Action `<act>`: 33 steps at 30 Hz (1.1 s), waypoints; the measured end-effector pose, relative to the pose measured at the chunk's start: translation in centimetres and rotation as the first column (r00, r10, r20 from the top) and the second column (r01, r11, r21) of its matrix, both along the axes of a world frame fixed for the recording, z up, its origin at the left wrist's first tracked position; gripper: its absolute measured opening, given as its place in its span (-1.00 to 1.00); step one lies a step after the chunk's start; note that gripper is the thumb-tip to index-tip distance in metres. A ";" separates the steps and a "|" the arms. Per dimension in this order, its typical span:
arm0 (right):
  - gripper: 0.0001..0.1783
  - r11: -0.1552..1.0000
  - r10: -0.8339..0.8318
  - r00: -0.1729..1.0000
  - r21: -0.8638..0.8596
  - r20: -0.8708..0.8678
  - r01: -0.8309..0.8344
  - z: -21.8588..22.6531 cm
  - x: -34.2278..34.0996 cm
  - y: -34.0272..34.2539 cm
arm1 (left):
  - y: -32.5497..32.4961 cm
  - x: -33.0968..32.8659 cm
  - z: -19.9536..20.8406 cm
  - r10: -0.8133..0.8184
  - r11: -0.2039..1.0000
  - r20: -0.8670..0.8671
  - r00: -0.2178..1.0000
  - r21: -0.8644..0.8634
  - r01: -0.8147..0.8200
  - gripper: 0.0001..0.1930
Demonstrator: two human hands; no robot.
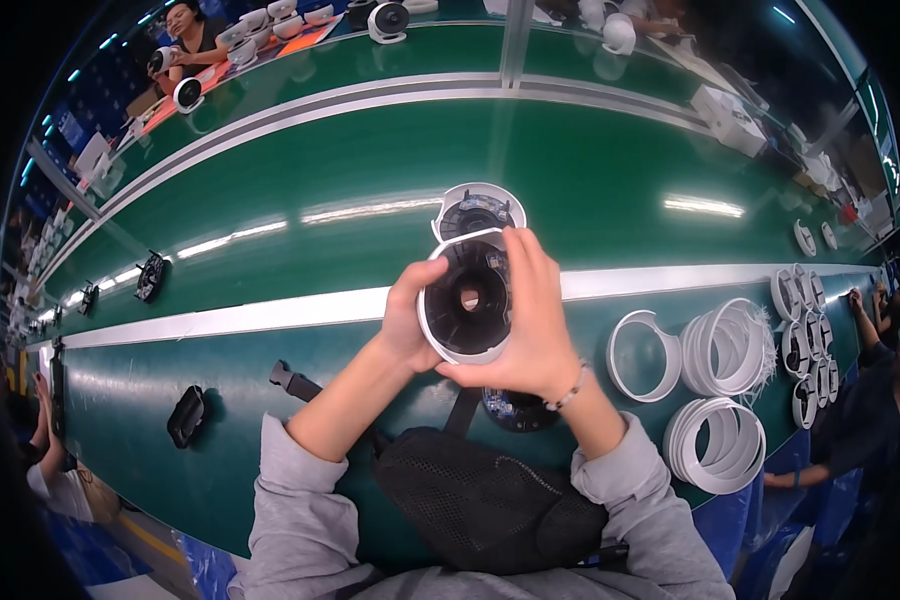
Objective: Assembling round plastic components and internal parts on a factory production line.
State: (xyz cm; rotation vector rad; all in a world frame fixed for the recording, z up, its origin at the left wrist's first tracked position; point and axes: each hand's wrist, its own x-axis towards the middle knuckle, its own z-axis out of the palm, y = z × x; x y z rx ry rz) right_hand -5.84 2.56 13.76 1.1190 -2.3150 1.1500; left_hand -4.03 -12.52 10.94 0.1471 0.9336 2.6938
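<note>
Two bare hands are clamped around a round shell (450,326), white outside and black inside, held up in the air over the far edge of the green desk (140,385), where a white strip (235,318) runs. The left hand (407,312) presses its left side, thumb high on the rim; the right hand (536,325) wraps its right side, fingers over the top and thumb along the bottom.

The shell looks like thin, hard plastic, so it is probably light and stiff, with a smooth outer wall that could slip under dry fingers. The outer rim seems the best place to take hold, from opposite sides; the inner parts look easier to damage, and a strong squeeze might flex the wall.

Just beyond it, past the desk's far edge, sits an open white shell with a circuit board (480,205), its lower part covered by the held one. Near the desk's near edge, a black bag (490,500) lies between the forearms. A dark round part (520,412) is partly hidden by the right wrist. The left fingers behind the shell are out of sight, as is its back, and the detail inside its dark bowl is hard to make out.
</note>
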 end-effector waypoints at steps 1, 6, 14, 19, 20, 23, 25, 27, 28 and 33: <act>0.27 1.000 -0.002 1.000 0.002 0.004 0.002 -0.3 0.1 -0.1 | 0.4 0.2 0.4 -0.010 0.998 -0.007 1.000 0.062 0.010 -0.44; 0.30 1.000 -0.029 0.998 -0.003 -0.061 0.029 -0.8 0.3 0.1 | 1.4 0.8 1.0 0.017 0.991 -0.009 1.000 0.136 -0.015 -0.52; -0.27 0.989 -0.142 0.990 -0.034 -0.006 0.141 2.4 -3.1 6.9 | -9.3 -3.9 -0.4 0.486 0.871 0.129 0.864 0.008 -0.491 -0.56; -0.64 0.806 -0.472 0.882 0.409 0.006 0.428 -0.2 -1.8 13.1 | -14.8 -6.0 -3.8 0.673 0.736 0.121 0.730 -0.213 -0.643 -0.70; -0.62 0.669 -0.567 0.823 0.601 0.034 0.436 -1.2 -1.3 13.5 | -16.0 -6.0 -4.6 0.674 0.734 0.137 0.726 -0.242 -0.635 -0.72; -0.58 0.658 -0.582 0.813 0.580 -0.013 0.480 -3.9 -0.1 13.6 | -17.8 -6.8 -6.8 0.803 0.588 0.149 0.577 -0.358 -0.726 -0.73; -0.62 0.659 -0.576 0.818 0.601 0.016 0.453 -4.5 0.2 13.7 | -18.3 -6.6 -7.5 0.821 0.524 0.042 0.570 -0.454 -0.721 -0.68; -0.69 0.660 -0.582 0.813 0.593 0.015 0.462 -4.8 0.3 13.3 | -18.2 -6.3 -7.9 0.752 -0.155 -0.550 0.363 -0.682 -0.714 -0.60; -0.69 0.646 -0.593 0.805 0.605 0.014 0.465 -4.9 0.4 13.7 | -14.5 -5.8 -5.7 0.586 -0.497 -0.734 0.342 -0.659 -0.565 -0.53; -0.80 0.767 -0.489 0.869 0.440 -0.070 0.467 -3.5 0.9 13.2 | -3.2 -2.8 -0.6 0.047 -0.087 -0.747 0.663 -0.664 -0.743 -0.56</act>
